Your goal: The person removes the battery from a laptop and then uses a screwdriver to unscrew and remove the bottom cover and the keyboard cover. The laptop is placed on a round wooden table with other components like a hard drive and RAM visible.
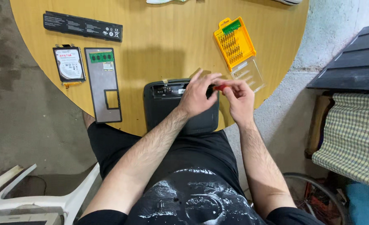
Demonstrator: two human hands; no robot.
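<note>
screwdriver (220, 87) – red handle, mostly hidden btwn left hand (197, 99) & right hand (239, 100)

The person wears a black T-shirt (192, 200) with a large print in white and grey on the chest, at the bottom centre of the frame. The short sleeves end near the lower edge, so both forearms are bare and have dark hair. The hands are bare, without gloves, rings or a watch. Below the shirt, dark black shorts (109, 146) cover the lap.

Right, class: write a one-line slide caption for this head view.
Both hands, left hand and right hand, work a red-handled tool above a dark laptop part on a round wooden table.
</note>
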